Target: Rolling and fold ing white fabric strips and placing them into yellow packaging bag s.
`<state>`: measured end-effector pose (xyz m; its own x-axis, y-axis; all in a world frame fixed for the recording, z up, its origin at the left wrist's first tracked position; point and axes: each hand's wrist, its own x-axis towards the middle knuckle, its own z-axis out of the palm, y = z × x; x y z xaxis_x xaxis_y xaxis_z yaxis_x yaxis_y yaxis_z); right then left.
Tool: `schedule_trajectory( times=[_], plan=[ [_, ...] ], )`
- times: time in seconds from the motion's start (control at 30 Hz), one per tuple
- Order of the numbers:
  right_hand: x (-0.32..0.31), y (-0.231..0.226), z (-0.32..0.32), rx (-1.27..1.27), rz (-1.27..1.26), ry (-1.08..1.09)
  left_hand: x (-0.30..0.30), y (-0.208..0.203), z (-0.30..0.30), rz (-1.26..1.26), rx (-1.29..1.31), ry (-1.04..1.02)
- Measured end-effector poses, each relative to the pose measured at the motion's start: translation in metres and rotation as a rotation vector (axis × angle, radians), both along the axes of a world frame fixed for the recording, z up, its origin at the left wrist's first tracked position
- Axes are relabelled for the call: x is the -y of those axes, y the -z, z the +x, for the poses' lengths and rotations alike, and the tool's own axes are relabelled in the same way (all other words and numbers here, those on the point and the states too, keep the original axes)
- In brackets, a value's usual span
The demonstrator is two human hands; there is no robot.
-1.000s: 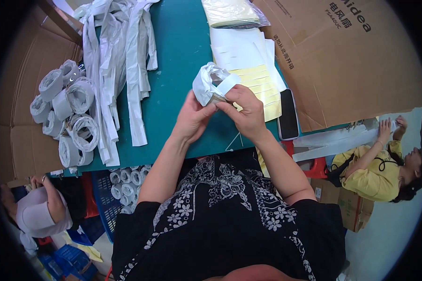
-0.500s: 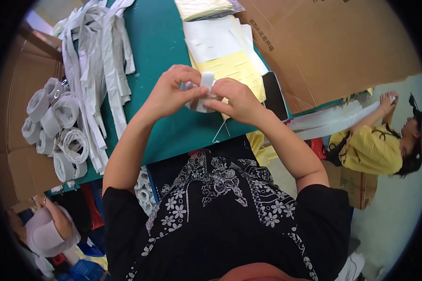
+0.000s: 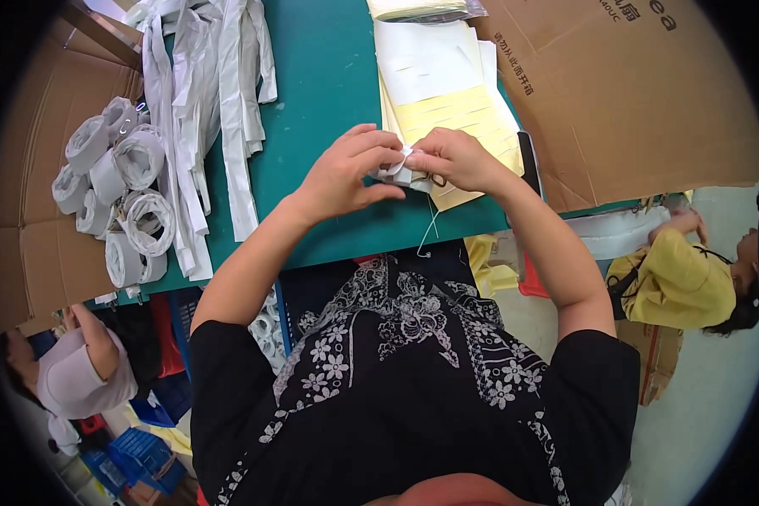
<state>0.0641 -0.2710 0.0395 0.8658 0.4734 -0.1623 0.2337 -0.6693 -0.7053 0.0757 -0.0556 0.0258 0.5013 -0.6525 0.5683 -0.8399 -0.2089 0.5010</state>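
Note:
A small white strap roll point(image 3: 405, 175) lies between my hands, close to the near edge of the green table point(image 3: 312, 101). My right hand point(image 3: 460, 162) pinches the strap's upper end between thumb and fingers, and a small dark loop shows under those fingers. On the roll's left, my left hand point(image 3: 354, 173) has its fingertips against the strap, while its thumb stands apart. Behind the hands spread white and yellow sheets point(image 3: 447, 101) with rows of short slits. A thin pale cord point(image 3: 431, 232) hangs below the roll over the table edge.
Several finished white strap rolls point(image 3: 139, 156) are piled at left beside long loose white strips point(image 3: 236, 110). Cardboard point(image 3: 616, 101) covers the right side, with a dark flat object point(image 3: 529, 160) at its edge. People sit at lower left point(image 3: 84, 367) and right point(image 3: 683, 278).
The roll stood upright in both hands before; now it sits lower and tilted. My left thumb has come away from it. My view has shifted, moving the table's things rightward and up.

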Motion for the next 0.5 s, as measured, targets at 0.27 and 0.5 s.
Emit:
schedule_trajectory(
  times=[0.27, 0.5],
  plan=[
    [0.006, 0.008, 0.012, 0.038, 0.124, -0.041, 0.005, -0.002, -0.005, 0.105, 0.186, -0.117],
    [0.004, 0.014, 0.018, -0.389, 0.402, 0.126, 0.004, 0.025, -0.012, 0.204, 0.686, -0.318]
  ],
)
